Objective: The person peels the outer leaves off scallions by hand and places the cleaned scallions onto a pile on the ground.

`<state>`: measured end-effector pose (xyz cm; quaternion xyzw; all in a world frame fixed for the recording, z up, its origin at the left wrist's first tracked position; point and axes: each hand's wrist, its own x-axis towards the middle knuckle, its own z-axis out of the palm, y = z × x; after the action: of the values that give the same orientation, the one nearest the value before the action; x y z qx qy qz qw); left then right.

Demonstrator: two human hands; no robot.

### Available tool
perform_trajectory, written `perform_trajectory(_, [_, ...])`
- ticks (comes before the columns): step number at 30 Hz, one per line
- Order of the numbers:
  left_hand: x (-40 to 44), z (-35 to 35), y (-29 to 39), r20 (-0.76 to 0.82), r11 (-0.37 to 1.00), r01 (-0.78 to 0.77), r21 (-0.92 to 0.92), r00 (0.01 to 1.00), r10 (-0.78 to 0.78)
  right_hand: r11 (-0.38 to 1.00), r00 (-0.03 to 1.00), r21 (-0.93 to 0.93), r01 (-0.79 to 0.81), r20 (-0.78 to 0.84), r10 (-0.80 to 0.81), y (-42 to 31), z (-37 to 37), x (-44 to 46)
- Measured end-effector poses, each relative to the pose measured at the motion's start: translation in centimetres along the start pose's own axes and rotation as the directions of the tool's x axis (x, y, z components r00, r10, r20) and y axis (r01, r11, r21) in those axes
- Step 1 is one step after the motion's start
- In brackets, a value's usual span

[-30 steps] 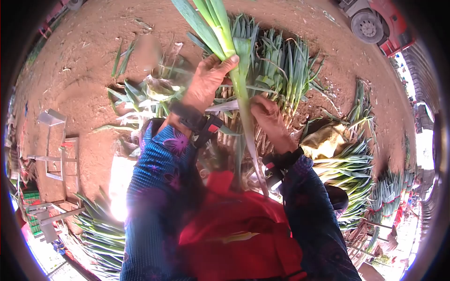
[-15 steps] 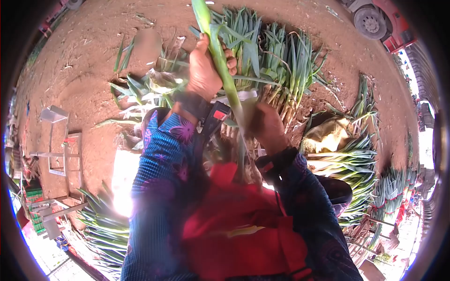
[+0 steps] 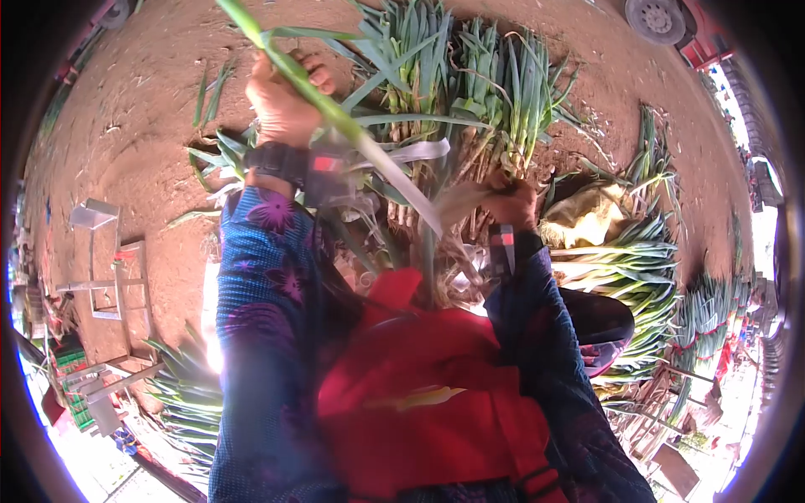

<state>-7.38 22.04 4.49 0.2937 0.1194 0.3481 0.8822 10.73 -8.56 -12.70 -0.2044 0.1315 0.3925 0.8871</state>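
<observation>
Here's the left hand (image 3: 283, 107), fingers clamped round a slanting leek (image 3: 337, 120)! Right hand (image 3: 513, 204) by the green bunches (image 3: 521, 105), fingers blurred; can't tell their grip.

Leek (image 3: 356, 134) green up top, fading to white at lower end. Left sleeve (image 3: 264, 289) bright blue, fine dotted texture, purple flower print; right sleeve (image 3: 553, 335) darker, navy. Apron (image 3: 419, 444) solid red, small yellow mark (image 3: 432, 396). Left wrist strap (image 3: 277, 163) black. Upright leek bundles (image 3: 419, 71) dark bluish-green leaves, tan-brown lower stems. Right-hand leek pile (image 3: 641, 289) streaked green and white. Sack (image 3: 587, 220) yellowish tan. Ground (image 3: 168, 142) reddish brown. Crate (image 3: 74, 381) green. Vehicle (image 3: 708, 49) red, wheel (image 3: 654, 18) grey.
</observation>
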Motion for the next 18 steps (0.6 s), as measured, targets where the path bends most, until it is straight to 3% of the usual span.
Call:
perform_trajectory(1, [0.0, -0.4, 0.4, 0.008, 1.0, -0.013, 0.005, 1.0, 0.013, 0.992, 0.993, -0.118, 0.042, -0.102, -0.054, -1.1, -0.8, -0.2])
perform_trajectory(2, [0.0, -0.7, 0.9, 0.016, 1.0, -0.027, 0.01, 1.0, 0.027, 0.993, 0.993, -0.12, 0.003, -0.114, -0.016, -3.2, -2.4, 0.0])
perform_trajectory(3, [-0.2, -0.8, 1.4, -0.018, 0.998, -0.055, 0.01, 0.998, 0.055, 0.922, 0.97, -0.375, 0.095, -0.172, -0.17, -3.9, -3.2, -1.1])
perform_trajectory(5, [0.0, -1.6, 2.4, -0.084, 0.996, -0.086, -0.022, 0.993, 0.084, 0.831, 0.915, -0.543, 0.117, -0.266, -0.302, -7.0, -5.8, -2.0])
perform_trajectory(9, [-0.3, -3.8, 5.3, -0.147, 0.986, -0.133, -0.102, 0.982, 0.118, 0.874, 0.759, -0.452, 0.177, -0.504, -0.413, -15.0, -12.2, -4.2])
perform_trajectory(11, [-0.3, -5.1, 6.9, -0.073, 0.979, -0.149, -0.136, 0.987, 0.14, 0.871, 0.675, -0.437, 0.225, -0.574, -0.463, -19.2, -14.8, -5.9])
perform_trajectory(16, [-1.4, -6.8, 8.8, -0.211, 0.949, -0.308, -0.065, 0.934, 0.289, 0.846, 0.513, -0.405, 0.346, -0.673, -0.532, -27.6, -17.9, -9.3])
perform_trajectory(18, [-1.0, -10.4, 11.4, -0.094, 0.951, -0.287, -0.116, 0.956, 0.277, 0.848, 0.513, -0.368, 0.381, -0.679, -0.525, -29.6, -17.7, -9.4])
